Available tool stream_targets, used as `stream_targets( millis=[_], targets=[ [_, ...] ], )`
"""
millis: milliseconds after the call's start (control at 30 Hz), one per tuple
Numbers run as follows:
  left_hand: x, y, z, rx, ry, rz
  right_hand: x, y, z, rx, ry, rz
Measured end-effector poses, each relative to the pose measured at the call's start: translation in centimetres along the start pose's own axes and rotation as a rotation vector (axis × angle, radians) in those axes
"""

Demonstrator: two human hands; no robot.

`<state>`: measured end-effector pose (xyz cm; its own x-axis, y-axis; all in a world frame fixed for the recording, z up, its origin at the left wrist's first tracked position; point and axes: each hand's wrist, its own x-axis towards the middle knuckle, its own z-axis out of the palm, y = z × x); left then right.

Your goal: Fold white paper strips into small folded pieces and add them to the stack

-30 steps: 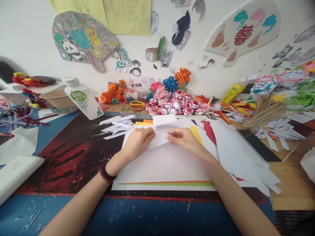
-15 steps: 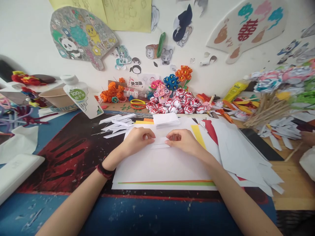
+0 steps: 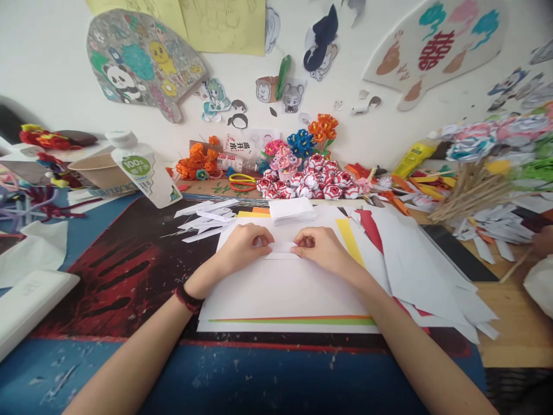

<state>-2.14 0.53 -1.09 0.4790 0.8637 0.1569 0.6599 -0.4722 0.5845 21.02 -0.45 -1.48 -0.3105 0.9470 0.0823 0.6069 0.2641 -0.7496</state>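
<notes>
A small piece of white paper (image 3: pixel 283 249) is pinched at both ends, over a stack of large white sheets (image 3: pixel 285 294). My left hand (image 3: pixel 247 248) grips its left end between thumb and fingers, while my right hand (image 3: pixel 318 249) has the right end in the same way. The paper looks folded along its length, with a flap on the near side. Just beyond my hands lies a pile of small white paper pieces (image 3: pixel 294 212). White paper strips (image 3: pixel 207 219) are scattered left of that pile.
More white sheets (image 3: pixel 423 259) lie loosely at the right. A white bottle (image 3: pixel 144 170) stands at the back left, near a paper bowl (image 3: pixel 101 173). Red-and-white flowers (image 3: pixel 311 180) line the wall. A white box-shaped object (image 3: pixel 37 308) is far left. Another person's hand (image 3: pixel 543 242) shows at the right edge.
Both hands keep their pinch on the small paper and have barely moved. The view has shifted very slightly.
</notes>
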Motion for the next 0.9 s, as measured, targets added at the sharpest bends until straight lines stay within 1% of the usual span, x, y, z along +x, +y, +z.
stream_targets(
  millis=[100, 200, 367, 600, 733, 833, 900],
  targets=[
    [0.0, 0.1, 0.1, -0.041, -0.009, -0.033, 0.1, 0.1, 0.0, 0.021, -0.017, -0.016],
    [-0.1, 0.2, 0.1, -0.081, -0.009, -0.052, 0.2, 0.0, 0.1, 0.008, 0.001, -0.02],
    [0.0, 0.1, 0.3, -0.117, 0.013, 0.003, 0.2, 0.1, 0.5, -0.019, 0.04, -0.023],
    [-0.1, 0.0, 1.0, -0.111, 0.1, 0.021, 0.1, 0.1, 1.1, -0.037, 0.122, -0.043],
    [-0.1, -0.1, 1.0, -0.065, 0.108, 0.085, 0.0, 0.0, 1.1, -0.092, 0.144, -0.057],
    [-0.1, 0.0, 0.5, 0.026, 0.094, 0.186, -0.2, -0.1, 0.9, -0.132, 0.13, -0.075],
    [-0.3, 0.3, 0.1, 0.118, 0.062, 0.248, -0.4, -0.2, 0.8, -0.171, 0.124, -0.089]
  ],
)
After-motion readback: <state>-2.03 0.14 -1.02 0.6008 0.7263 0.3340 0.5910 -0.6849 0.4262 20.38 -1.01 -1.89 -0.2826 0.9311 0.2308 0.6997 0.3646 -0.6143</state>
